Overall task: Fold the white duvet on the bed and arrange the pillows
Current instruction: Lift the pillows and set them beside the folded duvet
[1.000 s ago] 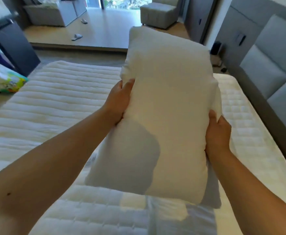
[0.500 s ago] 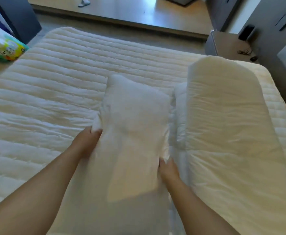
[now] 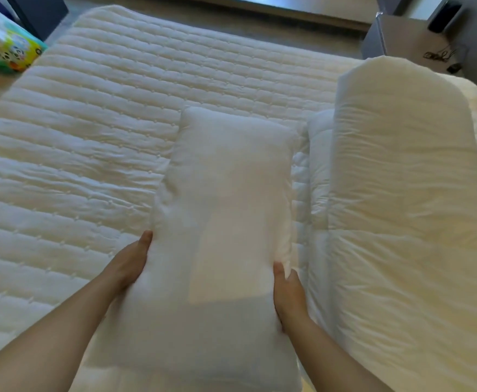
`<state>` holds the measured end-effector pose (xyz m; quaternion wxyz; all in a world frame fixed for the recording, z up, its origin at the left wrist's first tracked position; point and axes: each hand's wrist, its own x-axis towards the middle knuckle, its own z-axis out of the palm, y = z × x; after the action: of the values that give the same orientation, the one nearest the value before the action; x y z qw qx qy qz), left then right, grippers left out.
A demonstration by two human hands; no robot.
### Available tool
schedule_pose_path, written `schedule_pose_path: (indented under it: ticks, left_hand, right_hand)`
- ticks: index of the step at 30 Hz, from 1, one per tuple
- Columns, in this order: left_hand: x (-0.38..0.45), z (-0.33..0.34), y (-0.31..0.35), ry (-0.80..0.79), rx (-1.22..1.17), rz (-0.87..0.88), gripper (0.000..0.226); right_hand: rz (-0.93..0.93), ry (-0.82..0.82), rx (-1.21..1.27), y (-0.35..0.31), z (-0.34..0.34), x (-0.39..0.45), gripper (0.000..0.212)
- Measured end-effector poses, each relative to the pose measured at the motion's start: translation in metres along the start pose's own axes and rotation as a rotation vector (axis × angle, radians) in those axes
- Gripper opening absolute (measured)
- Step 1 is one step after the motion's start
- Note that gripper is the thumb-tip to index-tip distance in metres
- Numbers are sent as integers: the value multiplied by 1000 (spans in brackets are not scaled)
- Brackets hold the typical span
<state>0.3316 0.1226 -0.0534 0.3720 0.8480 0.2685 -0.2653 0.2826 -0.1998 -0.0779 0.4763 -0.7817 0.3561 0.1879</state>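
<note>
Since the frame half a second earlier, both hands have slid toward the near end of the pillow (image 3: 226, 222), which lies flat and lengthwise on the bed (image 3: 90, 154); a second ago it was held up in the air. Off the bed's far left corner, a colourful printed package (image 3: 8, 52) stands on the floor beside a dark cabinet (image 3: 42, 12). Quilted bedding covers the left half of the bed in long stitched rows. Left hand (image 3: 129, 261): pressed against the pillow's left edge, thumb up along the side, remaining fingers hidden behind the pillow (whether they curl under it cannot be told). Pillow: middle of the bed, long axis running from the near edge toward the far edge, near end in shadow. Right hand (image 3: 288, 295): thumb on the pillow's top face, fingers on its right side, pinching the right edge in the gap between pillow and duvet. Folded white duvet (image 3: 401, 222): a thick, long bundle along the right edge of the bed, just beside the pillow, with a lower layer showing at its left side. Past the far right corner, a grey bedside cabinet (image 3: 401, 38) carries a dark cable (image 3: 438, 55).
</note>
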Motion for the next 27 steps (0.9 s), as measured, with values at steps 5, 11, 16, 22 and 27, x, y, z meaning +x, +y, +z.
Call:
schedule_pose_path:
  ticks: [5,11,16,22,27]
  left_hand:
    - [3,-6,-11,-49,358,-125,46]
    - [-5,0,9,298,406,-94,48]
    - [-31,55,126,438,298,250,56]
    - [-85,189,297,237,235,675,64]
    - [-92,274,387,229,356,852,53]
  right_hand:
    - [34,-106,-434,-1,-18,2,45]
    - [-202,-136,-401,-25,-55,-13,36]
    - [-555,171,-160,-48,-155,-9,29]
    - [-582,531,-77,-30,-306,56,21]
    - [-404,615,-149,6,-410,127,25]
